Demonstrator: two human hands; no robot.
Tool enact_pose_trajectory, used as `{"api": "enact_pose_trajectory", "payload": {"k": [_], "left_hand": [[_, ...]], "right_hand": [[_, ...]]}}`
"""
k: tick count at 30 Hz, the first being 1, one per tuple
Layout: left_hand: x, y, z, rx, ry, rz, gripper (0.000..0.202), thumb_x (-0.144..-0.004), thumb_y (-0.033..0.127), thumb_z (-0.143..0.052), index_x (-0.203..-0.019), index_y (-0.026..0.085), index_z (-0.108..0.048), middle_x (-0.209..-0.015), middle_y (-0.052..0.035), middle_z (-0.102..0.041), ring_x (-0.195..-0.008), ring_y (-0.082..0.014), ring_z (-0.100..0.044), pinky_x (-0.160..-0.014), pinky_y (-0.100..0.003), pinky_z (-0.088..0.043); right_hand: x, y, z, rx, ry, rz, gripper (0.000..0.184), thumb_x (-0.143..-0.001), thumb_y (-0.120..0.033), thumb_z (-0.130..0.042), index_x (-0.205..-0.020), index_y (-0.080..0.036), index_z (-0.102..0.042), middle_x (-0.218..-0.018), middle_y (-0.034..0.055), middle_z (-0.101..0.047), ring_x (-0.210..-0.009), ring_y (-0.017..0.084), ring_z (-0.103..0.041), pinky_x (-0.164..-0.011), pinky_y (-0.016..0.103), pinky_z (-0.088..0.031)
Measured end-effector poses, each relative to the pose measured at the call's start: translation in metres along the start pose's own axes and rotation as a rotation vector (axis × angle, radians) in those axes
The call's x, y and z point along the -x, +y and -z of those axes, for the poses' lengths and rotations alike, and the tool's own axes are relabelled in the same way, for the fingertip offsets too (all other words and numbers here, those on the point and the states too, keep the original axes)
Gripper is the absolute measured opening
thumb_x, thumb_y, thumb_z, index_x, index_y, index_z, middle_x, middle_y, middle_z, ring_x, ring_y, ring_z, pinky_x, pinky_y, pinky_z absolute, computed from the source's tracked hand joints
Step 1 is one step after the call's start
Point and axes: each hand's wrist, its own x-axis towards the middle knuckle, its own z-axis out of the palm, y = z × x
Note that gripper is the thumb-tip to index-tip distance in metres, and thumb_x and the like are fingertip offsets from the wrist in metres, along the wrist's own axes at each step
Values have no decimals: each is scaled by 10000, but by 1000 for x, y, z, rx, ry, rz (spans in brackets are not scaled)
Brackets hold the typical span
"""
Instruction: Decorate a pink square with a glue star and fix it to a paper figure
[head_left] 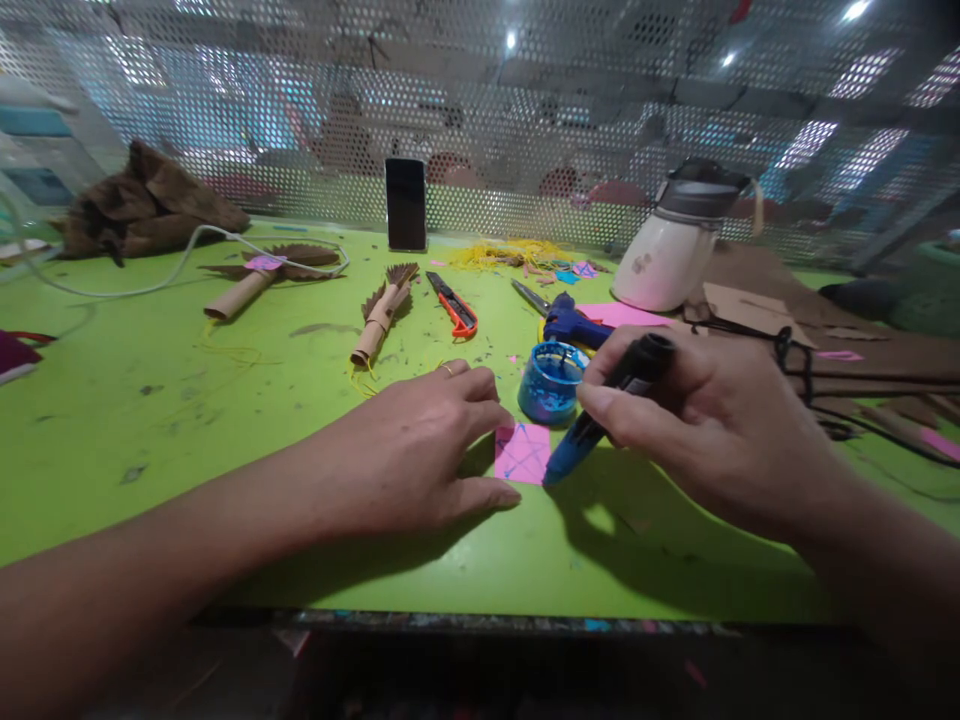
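Right hand [705, 425] pinching marker [579, 440], long axis slanted, tip down-left at pink paper [523, 454]; left hand [431, 440] half-open at paper's edge.

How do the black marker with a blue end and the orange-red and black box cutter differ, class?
The marker is held tilted in the right hand; the box cutter lies on the green table. The marker is black and blue; the box cutter, orange-red and black. Both have black parts.
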Motion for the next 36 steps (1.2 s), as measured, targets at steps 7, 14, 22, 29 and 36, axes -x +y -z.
{"api": "enact_pose_trajectory", "payload": {"k": [7,14,22,29,36], "left_hand": [[-1,0,0,40,-5,20,344,-796,466,-590,-1010,201,-637,-1065,-71,-556,-936,-212,-523,-782,-308,-422],[-3,-1,-1,81,3,-42,308,-816,425,-581,-999,184,-637,-1011,-80,-584,-944,-217,-522,-822,-330,-421],[-3,-3,-2,97,30,-84,276,-812,418,-587,-964,198,-654,-995,-81,-598,-928,-217,-535,-814,-334,-429],[-2,-4,-4,120,64,-85,245,-797,418,-608,-922,215,-669,-962,-71,-604,-894,-207,-552,-801,-325,-430],[0,-4,-5,107,74,-86,241,-795,423,-614,-910,218,-668,-954,-64,-599,-871,-197,-554,-786,-314,-427]], "right_hand": [[0,1,0,1,8,-13,77,-773,-174,-558,-697,-167,-570,-528,-40,-453,-461,83,-386,-431,222,-290],[0,0,0,-6,-1,-23,93,-778,-176,-554,-686,-172,-567,-523,-36,-455,-464,87,-391,-432,221,-298],[2,0,0,25,17,-13,80,-769,-180,-555,-691,-176,-575,-557,-24,-491,-504,100,-429,-453,224,-324],[1,-1,1,21,2,-3,79,-761,-184,-564,-682,-175,-567,-560,-22,-495,-511,102,-438,-459,222,-331],[1,1,2,10,-18,9,63,-760,-173,-562,-698,-170,-574,-567,-19,-500,-505,98,-425,-452,219,-325]]}}
